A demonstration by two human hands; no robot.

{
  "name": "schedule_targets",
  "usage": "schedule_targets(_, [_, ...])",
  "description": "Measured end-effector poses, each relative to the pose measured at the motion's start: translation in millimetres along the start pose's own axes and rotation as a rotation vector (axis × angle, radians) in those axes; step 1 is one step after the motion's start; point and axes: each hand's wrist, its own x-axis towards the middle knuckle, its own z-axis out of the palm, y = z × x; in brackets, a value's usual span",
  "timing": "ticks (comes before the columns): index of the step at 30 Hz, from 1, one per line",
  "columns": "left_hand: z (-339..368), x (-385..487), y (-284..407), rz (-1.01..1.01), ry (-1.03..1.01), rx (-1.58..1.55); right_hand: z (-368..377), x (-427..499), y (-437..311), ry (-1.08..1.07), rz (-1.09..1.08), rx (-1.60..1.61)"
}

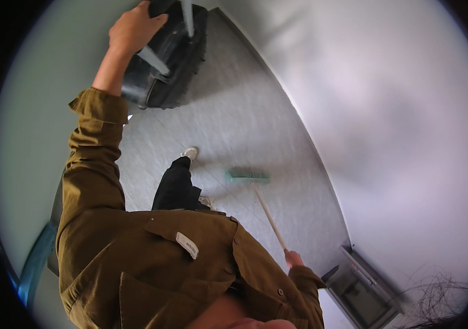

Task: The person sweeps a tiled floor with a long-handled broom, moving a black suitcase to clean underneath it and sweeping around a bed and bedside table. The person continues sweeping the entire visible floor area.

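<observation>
At the upper left, my left hand (132,31) is on the top of a black case (135,88), with the fingertips partly cut off by the edge of view. Two grey tubes, a near handle tube (154,61) and a far one, rise from the case; the grip is mostly covered by my hand. Lower right, my right hand (294,259) grips the wooden handle (267,210) of a broom. Its green broom head (250,177) lies against the grey floor, bristles facing away from me.
A white wall (382,123) with dark skirting runs along the right; a pale wall (45,107) stands left. At lower right is a grey framed box (365,292). A blue curved edge (38,257) shows lower left. One shoe (191,153) steps forward on the floor (234,119).
</observation>
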Motion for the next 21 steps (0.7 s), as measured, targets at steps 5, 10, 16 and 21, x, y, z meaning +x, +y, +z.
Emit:
schedule_targets(5, [-31.0, -7.1, 22.0, -0.234, -0.166, -0.102, -5.5, -14.2, -32.2, 0.317, -0.264, -0.275])
schedule_targets(10, [-31.4, -9.0, 19.6, -0.258, -0.154, -0.107, -15.3, 11.0, -181.1, 0.47, -0.468, -0.183])
schedule_targets(16, [11.2, 6.6, -39.8, -0.069, -0.156, -0.145, 3.0, 74.1, -201.8, 0.541, -0.45, -0.148])
schedule_targets(21, [1.6, 1.9, -24.3, -0.087, -0.204, -0.205, 30.7, 61.7, -84.1, 0.346, -0.118, -0.158])
